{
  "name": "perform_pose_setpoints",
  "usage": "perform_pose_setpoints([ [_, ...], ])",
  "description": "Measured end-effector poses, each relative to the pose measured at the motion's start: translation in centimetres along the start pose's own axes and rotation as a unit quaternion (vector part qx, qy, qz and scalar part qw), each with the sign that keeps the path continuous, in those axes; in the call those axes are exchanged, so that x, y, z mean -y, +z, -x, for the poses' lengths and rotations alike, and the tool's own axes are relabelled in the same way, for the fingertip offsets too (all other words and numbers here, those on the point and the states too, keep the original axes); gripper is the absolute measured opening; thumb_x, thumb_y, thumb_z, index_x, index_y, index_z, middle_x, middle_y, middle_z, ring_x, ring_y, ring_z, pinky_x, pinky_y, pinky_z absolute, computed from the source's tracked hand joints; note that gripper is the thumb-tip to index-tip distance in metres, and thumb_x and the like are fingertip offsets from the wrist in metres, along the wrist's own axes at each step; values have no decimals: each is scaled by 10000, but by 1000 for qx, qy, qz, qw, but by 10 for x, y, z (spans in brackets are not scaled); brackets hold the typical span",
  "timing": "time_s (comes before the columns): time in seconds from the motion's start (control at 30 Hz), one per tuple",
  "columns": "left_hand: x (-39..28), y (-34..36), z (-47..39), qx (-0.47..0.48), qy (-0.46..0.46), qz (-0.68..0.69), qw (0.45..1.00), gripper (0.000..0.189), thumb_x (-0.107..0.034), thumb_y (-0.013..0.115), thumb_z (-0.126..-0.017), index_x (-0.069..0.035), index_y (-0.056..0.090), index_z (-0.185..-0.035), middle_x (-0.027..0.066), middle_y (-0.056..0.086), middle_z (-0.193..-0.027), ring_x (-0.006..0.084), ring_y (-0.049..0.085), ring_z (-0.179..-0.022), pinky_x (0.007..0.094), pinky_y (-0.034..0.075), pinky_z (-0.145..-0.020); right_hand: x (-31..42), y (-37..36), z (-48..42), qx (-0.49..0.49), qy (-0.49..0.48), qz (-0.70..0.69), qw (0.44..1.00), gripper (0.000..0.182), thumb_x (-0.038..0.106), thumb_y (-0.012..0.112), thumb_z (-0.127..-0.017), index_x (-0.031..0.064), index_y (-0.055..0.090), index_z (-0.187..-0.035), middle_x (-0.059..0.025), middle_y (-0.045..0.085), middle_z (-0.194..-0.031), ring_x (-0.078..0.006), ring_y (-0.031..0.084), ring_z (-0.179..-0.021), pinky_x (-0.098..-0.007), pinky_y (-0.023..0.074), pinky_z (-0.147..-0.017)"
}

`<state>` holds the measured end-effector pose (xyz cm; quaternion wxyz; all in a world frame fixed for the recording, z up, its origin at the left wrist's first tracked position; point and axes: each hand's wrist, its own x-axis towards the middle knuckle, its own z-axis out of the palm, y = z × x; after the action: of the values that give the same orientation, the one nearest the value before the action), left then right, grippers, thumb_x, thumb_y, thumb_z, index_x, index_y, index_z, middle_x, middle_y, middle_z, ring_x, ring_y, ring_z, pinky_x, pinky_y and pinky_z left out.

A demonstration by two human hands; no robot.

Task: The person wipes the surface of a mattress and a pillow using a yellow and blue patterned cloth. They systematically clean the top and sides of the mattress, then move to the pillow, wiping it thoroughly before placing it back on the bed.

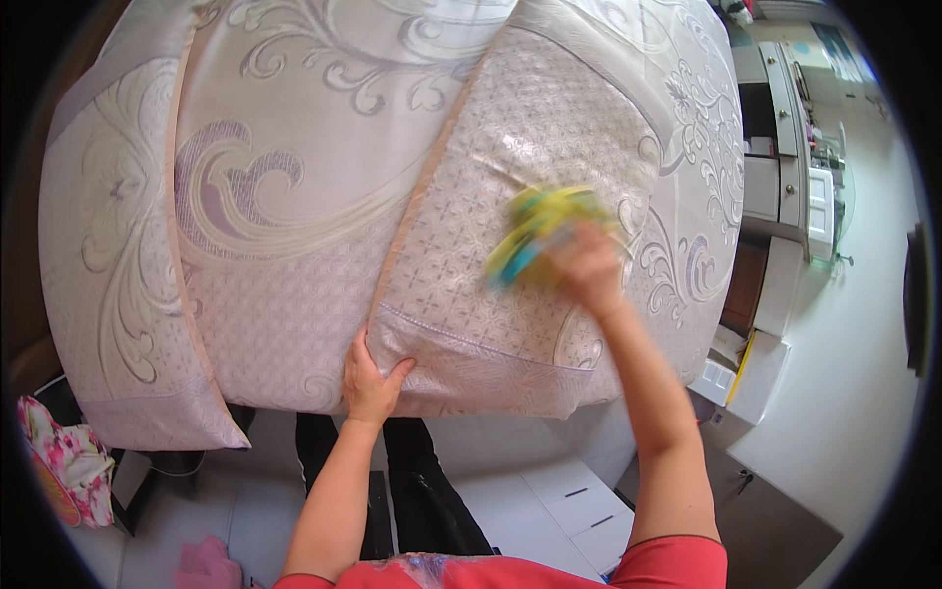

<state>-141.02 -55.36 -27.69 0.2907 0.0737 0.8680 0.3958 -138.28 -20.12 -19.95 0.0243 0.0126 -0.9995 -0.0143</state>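
Observation:
A pale patterned bedspread [294, 199] in lilac and cream covers the bed before me. On it lies a matching flat fabric piece, perhaps a pillow sham [508, 110], with a peach-coloured edge. My left hand [372, 379] grips this piece at its near left corner, thumb on top and fingers around the edge. Over its right half, my right hand [585, 261] holds a yellow, green and blue cleaning tool [552, 210], blurred by motion; whether it is a cloth or a brush I cannot tell. A second matching piece [121, 243] lies along the bed's left side.
White drawers [789, 110] and boxes [758, 375] line the right wall. A dark panel with a key [745, 480] is at lower right. Floral fabric [70, 460] sits at lower left, with pink cloth [207, 565] on the tiled floor. White drawer fronts [574, 508] show beside my legs.

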Motion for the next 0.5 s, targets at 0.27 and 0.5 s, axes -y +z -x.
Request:
perform_pose_setpoints([
  [0.27, 12, 12, -5, 24, -53, -100, 993, 904, -470, 760, -697, -17, 308, -1335, 248, 505, -1230, 412, 489, -1131, 440, 403, -935, 47, -1, 30, 22, 183, -42, 982, 176, 118, 607, -706, 141, 616, -880, -100, 615, -845, -266, 611, -854, -389, 492, -661],
  [0.5, 18, 0, -10, 79, -26, -17, 996, 876, -431, 752, -728, 10, 321, -1350, 252, 474, -1289, 390, 465, -1192, 408, 389, -973, 19, -23, 158, -34, 190, -36, 981, 352, 160, 643, -735, 187, 623, -1085, -72, 606, -992, -220, 603, -863, -336, 477, -682],
])
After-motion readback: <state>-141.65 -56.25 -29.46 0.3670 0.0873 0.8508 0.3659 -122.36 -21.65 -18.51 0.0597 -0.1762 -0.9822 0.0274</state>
